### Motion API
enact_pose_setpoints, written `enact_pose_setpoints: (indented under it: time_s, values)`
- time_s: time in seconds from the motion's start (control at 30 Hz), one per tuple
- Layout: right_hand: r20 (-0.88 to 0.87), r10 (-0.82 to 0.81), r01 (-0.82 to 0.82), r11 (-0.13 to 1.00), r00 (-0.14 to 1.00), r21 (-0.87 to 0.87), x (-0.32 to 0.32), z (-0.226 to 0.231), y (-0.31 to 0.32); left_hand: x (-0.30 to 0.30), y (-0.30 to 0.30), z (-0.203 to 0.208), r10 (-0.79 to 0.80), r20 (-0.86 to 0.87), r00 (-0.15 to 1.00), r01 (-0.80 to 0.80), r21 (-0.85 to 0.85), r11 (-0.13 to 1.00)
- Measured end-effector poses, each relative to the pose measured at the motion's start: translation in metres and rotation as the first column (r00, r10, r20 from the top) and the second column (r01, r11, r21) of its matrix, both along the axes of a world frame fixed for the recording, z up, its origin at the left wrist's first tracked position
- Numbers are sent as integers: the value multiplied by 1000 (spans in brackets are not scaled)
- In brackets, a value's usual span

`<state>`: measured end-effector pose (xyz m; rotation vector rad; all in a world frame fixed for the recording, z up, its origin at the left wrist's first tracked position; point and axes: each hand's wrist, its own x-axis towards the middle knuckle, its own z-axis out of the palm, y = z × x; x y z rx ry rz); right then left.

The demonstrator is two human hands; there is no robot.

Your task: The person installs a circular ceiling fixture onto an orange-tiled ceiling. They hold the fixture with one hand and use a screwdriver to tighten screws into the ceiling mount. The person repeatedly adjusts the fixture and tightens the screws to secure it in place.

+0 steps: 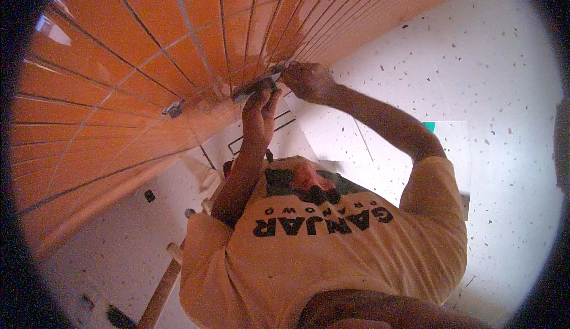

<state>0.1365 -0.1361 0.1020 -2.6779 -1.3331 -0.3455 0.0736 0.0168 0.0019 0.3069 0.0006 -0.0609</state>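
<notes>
Both hands meet low at an orange panel [148, 38] that is crossed by dark and grey lines. My left hand [259, 115] reaches up with its fingers closed against a dark grey, flattish piece [256, 87] at the panel's lower edge. Beside it on the right, my right hand [307, 82] is bent at the wrist, its fingers curled at the piece's other end. The kind of piece cannot be made out. Left of the hands, a small grey fitting [173, 109] sits on the orange surface.
A pale speckled floor [475, 67] spreads to the right and lower left. Wooden bars [161, 287] stand near my left arm. Small dark objects [149, 195] lie on the floor at left. A green patch [428, 127] shows beyond my right arm.
</notes>
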Motion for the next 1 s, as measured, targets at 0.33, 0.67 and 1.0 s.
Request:
enact_pose_setpoints:
  time_s: [0.33, 0.67, 1.0]
  values:
    - [-345, -205, 181, 978, 916, -102, -12, 21, 24, -6, -2, 10, 21, -67, 998, -18, 41, 999]
    - [-405, -213, 237, 972, 889, 8, -30, 48, 10, -2, -1, -5, -14, -79, 997, 14, -1, 1000]
    - [-388, 114, -127, 992, 915, -8, 13, 35, -12, -2, 0, -1, 5, -47, 999, -5, -4, 1000]
